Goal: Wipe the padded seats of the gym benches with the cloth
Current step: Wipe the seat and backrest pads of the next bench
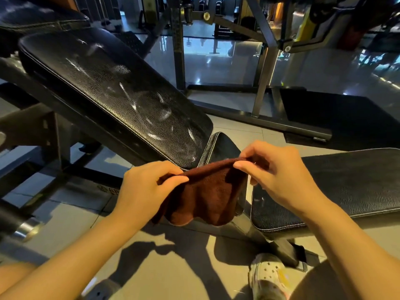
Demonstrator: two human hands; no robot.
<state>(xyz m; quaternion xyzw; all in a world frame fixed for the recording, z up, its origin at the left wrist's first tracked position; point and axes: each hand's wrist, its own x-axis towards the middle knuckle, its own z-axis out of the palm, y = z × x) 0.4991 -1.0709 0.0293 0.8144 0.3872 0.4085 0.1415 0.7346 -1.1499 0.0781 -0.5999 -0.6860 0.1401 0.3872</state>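
Observation:
A dark brown cloth (207, 193) hangs in the air in front of me, above the floor. My left hand (147, 187) pinches its upper left edge and my right hand (279, 176) pinches its upper right edge, so the top edge is stretched between them. Behind the cloth an inclined black padded bench back (112, 92) shows white smears and creases. A small black seat pad (223, 146) sits just below it, partly hidden by the cloth. A flat black padded bench (350, 187) lies to the right, under my right forearm.
Dark steel bench frame (54, 135) stands at left, a rack upright (264, 79) and base bars at centre back. A black floor mat (346, 113) lies at right. Glossy tiled floor (168, 252) is below, with my patterned shoe (268, 276) near the bench foot.

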